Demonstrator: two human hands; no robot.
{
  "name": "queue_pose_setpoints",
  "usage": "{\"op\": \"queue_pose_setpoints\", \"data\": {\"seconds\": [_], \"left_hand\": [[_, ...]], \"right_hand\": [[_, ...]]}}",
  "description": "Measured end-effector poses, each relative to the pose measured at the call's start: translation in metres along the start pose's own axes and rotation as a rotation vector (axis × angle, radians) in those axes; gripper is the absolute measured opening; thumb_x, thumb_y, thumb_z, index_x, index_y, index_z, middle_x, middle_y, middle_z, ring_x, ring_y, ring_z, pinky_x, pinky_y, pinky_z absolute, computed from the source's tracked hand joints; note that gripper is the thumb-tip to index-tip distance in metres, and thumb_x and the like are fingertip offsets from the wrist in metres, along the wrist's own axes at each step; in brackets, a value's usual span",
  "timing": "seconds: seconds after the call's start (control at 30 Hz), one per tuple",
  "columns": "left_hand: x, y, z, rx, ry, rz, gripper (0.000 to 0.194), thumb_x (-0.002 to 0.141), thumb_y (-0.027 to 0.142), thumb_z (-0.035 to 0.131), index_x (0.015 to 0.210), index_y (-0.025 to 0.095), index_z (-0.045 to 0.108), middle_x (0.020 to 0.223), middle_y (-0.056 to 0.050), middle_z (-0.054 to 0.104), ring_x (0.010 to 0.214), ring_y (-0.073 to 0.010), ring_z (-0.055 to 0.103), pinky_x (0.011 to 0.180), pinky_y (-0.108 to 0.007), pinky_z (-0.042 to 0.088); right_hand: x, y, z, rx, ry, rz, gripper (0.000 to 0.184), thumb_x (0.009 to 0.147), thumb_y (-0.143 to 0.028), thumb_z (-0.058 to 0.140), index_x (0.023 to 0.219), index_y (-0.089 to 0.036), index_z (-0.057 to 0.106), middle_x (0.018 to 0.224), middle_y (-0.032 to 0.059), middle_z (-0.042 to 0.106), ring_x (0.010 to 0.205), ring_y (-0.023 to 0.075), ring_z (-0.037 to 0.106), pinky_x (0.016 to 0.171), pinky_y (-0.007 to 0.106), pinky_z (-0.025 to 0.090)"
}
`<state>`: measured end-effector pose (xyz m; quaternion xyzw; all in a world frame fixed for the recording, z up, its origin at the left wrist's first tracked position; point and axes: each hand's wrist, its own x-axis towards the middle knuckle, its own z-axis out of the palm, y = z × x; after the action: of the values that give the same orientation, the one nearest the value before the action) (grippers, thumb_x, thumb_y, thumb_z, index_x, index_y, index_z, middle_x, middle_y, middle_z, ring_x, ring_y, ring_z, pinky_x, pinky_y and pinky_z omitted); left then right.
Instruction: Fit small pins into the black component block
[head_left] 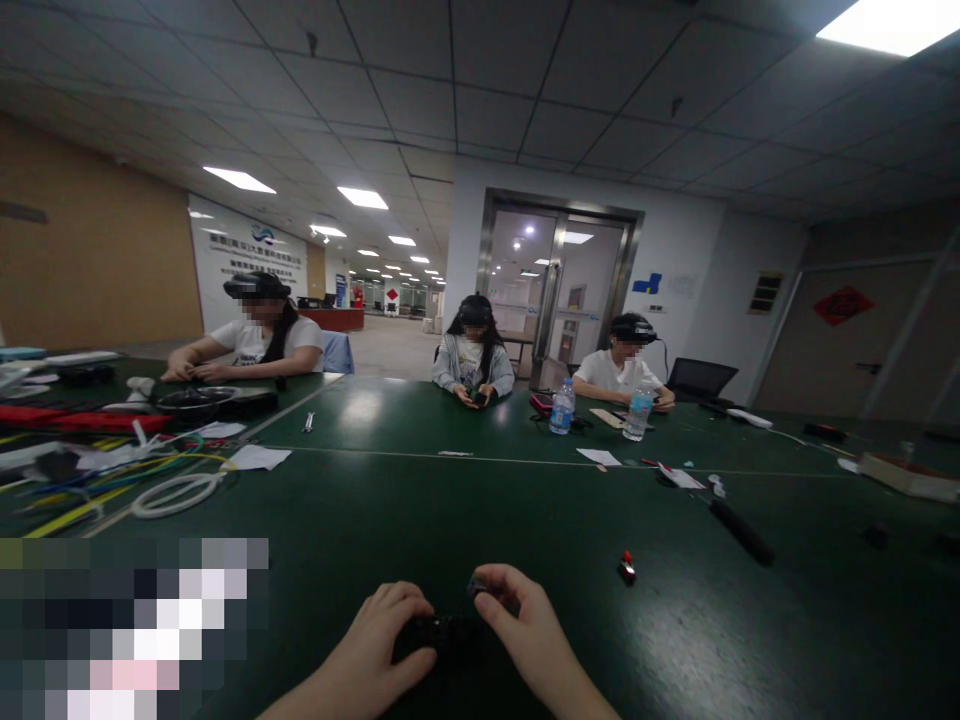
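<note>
Head view shows two bare hands over the green counter (pixel 337 530). The left hand (pixel 382 640) holds a black thing (pixel 441 629), with its fingers on the far side and its thumb on the near side. The right hand (pixel 525 618) pinches a small dark piece (pixel 475 585) near the black thing's right end. I can't tell if the two touch.

The small piece could drop, since just the tips of the fingers hold it, and it would be hard to spot, dark on dark. The black thing could slide or twist if the left hand grips too loosely.

The black thing seems longest from left to right. It is too dark to tell which end is its front, or which way the small piece points.
</note>
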<state>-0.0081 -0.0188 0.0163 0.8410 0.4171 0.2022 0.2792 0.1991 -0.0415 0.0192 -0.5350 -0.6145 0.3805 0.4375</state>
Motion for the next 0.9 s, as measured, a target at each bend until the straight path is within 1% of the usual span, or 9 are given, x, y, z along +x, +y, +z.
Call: {"op": "queue_pose_setpoints", "data": {"seconds": [0.13, 0.23, 0.37, 0.47, 0.63, 0.73, 0.9], "left_hand": [[0.001, -0.005, 0.002, -0.009, 0.006, -0.005, 0.025, 0.079, 0.035, 0.051, 0.100, 0.024, 0.058, 0.109, -0.004, 0.054, 0.102, -0.0221, 0.046, 0.090, -0.035, 0.036], [0.001, -0.006, 0.002, -0.010, 0.001, -0.020, 0.025, 0.081, 0.037, 0.048, 0.101, 0.025, 0.058, 0.110, -0.004, 0.053, 0.104, -0.0216, 0.045, 0.092, -0.036, 0.035], [0.000, -0.005, -0.001, -0.033, -0.044, -0.042, 0.026, 0.080, 0.036, 0.051, 0.103, 0.025, 0.057, 0.113, -0.004, 0.051, 0.106, -0.0217, 0.044, 0.093, -0.035, 0.035], [-0.001, -0.005, -0.002, -0.043, -0.055, -0.043, 0.028, 0.079, 0.035, 0.052, 0.104, 0.024, 0.056, 0.114, -0.004, 0.050, 0.107, -0.0216, 0.044, 0.093, -0.034, 0.034], [-0.001, -0.003, -0.004, -0.057, -0.075, -0.057, 0.029, 0.079, 0.035, 0.051, 0.106, 0.023, 0.056, 0.116, -0.004, 0.049, 0.107, -0.0216, 0.043, 0.093, -0.034, 0.034], [-0.001, -0.001, -0.006, -0.055, -0.089, -0.053, 0.028, 0.078, 0.033, 0.052, 0.104, 0.023, 0.056, 0.115, -0.004, 0.050, 0.106, -0.0214, 0.043, 0.093, -0.035, 0.034], [-0.001, 0.000, -0.005, -0.050, -0.064, -0.065, 0.027, 0.075, 0.029, 0.054, 0.102, 0.022, 0.056, 0.114, -0.005, 0.050, 0.107, -0.0215, 0.043, 0.094, -0.035, 0.033]], "right_hand": [[-0.001, -0.002, -0.006, 0.039, 0.035, 0.010, 0.030, 0.074, -0.035, 0.057, 0.099, -0.020, 0.061, 0.095, 0.0051, 0.065, 0.089, 0.0208, 0.057, 0.081, 0.034, 0.041], [0.001, 0.001, -0.009, 0.077, 0.043, 0.000, 0.032, 0.072, -0.037, 0.059, 0.100, -0.020, 0.060, 0.095, 0.0052, 0.064, 0.089, 0.0211, 0.057, 0.081, 0.034, 0.041], [0.003, 0.009, -0.015, 0.111, 0.047, 0.020, 0.035, 0.072, -0.040, 0.059, 0.102, -0.021, 0.060, 0.097, 0.0056, 0.064, 0.091, 0.0219, 0.057, 0.080, 0.034, 0.042], [0.005, 0.011, -0.019, 0.133, 0.059, 0.025, 0.038, 0.071, -0.042, 0.060, 0.102, -0.020, 0.061, 0.098, 0.0058, 0.063, 0.093, 0.0223, 0.056, 0.081, 0.034, 0.042], [0.006, 0.011, -0.025, 0.158, 0.099, 0.046, 0.043, 0.069, -0.047, 0.061, 0.103, -0.020, 0.061, 0.099, 0.0058, 0.063, 0.095, 0.0233, 0.056, 0.082, 0.035, 0.043], [0.005, 0.009, -0.027, 0.175, 0.109, 0.059, 0.043, 0.069, -0.046, 0.061, 0.104, -0.020, 0.061, 0.100, 0.0055, 0.063, 0.097, 0.0233, 0.055, 0.083, 0.034, 0.043], [0.003, 0.006, -0.029, 0.191, 0.128, 0.057, 0.043, 0.070, -0.047, 0.061, 0.104, -0.020, 0.060, 0.101, 0.0055, 0.063, 0.099, 0.0236, 0.055, 0.085, 0.035, 0.042]]}}
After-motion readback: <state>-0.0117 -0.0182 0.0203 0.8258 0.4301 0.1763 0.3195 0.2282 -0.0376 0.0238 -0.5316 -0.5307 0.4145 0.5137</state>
